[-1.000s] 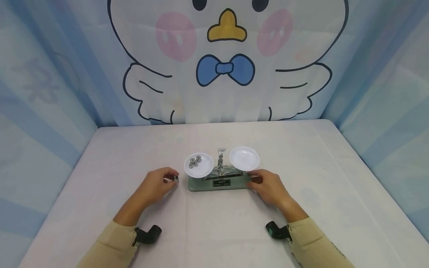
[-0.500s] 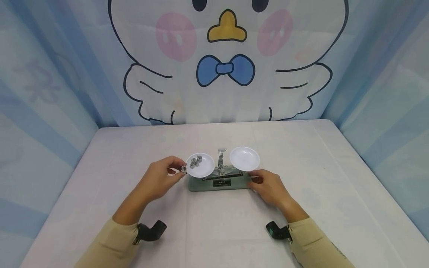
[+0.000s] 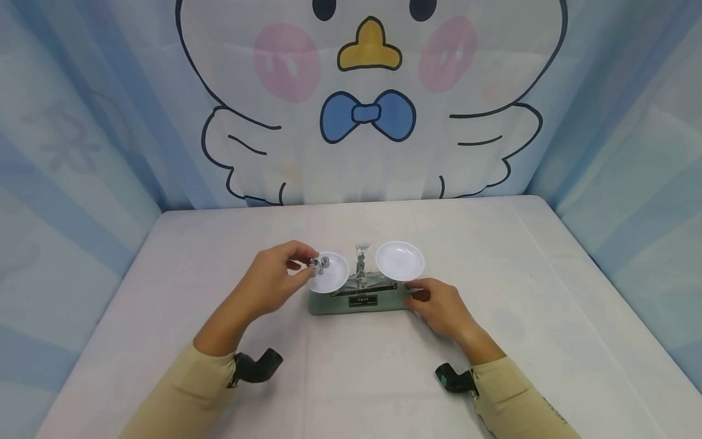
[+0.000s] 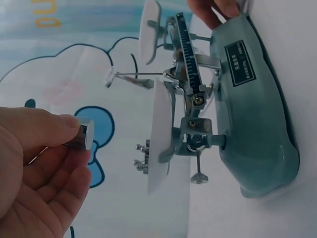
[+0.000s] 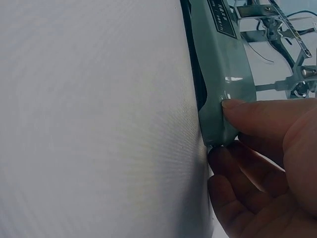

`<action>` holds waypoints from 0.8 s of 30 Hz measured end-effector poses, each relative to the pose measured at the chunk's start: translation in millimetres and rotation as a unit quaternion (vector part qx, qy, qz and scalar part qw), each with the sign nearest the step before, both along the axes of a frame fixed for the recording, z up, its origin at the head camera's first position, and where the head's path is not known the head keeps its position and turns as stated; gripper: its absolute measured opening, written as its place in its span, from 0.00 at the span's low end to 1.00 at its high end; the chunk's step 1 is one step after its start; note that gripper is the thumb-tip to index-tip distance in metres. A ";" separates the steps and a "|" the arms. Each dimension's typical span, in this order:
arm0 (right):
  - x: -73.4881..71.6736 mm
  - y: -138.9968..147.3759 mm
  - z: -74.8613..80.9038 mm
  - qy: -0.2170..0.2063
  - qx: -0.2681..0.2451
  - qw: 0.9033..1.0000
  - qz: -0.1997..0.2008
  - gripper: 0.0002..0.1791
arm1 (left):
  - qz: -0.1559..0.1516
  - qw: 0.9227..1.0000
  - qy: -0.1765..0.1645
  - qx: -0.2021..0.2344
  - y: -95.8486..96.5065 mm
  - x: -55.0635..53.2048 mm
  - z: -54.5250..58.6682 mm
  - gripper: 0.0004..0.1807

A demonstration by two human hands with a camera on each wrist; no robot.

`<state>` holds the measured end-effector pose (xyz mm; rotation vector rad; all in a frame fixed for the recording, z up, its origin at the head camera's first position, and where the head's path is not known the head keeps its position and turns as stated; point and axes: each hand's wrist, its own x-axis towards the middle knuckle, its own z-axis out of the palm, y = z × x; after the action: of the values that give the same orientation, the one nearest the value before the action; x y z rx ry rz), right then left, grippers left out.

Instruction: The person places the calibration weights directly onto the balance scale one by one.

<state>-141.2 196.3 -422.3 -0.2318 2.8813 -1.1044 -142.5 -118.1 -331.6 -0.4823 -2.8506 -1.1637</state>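
Note:
A balance scale with a green base (image 3: 329, 305) stands at mid-table. My left hand (image 3: 269, 280) pinches a shiny metal weight (image 4: 86, 134) between thumb and fingertips, over the scale's left white pan (image 3: 338, 278). In the left wrist view that weight is apart from the pan. Several small knobbed weights (image 4: 142, 156) stand in the pan, partly hidden by my fingers in the head view. My right hand (image 3: 439, 306) grips the right end of the base, its thumb (image 5: 242, 110) on the green surface and the other fingers curled at the end.
The scale's right pan (image 3: 400, 261) holds nothing and sits slightly higher than the left one. A metal pointer post (image 3: 361, 259) rises between the pans. A white cloth covers the table (image 3: 351, 378). A printed cartoon curtain (image 3: 367, 171) hangs behind its far edge.
My left hand has risen from beside the base's left end and moved right and away from me, carrying the weight over the left pan. My right hand has kept its place.

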 end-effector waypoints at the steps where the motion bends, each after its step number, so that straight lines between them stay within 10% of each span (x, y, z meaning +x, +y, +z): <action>1: 0.2 -0.1 0.1 0.000 -0.001 1.000 0.000 0.22 | -0.003 1.000 0.003 0.002 2.2 -1.0 2.1 0.13; 24: 0.4 0.2 -0.5 -0.005 -0.004 1.000 -0.001 0.22 | -0.085 0.996 0.031 -0.021 65.8 -25.0 20.9 0.13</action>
<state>-140.8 196.4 -422.8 -0.2236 2.8702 -1.1133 -167.6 -52.3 -310.7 -0.7635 -2.8338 -1.0913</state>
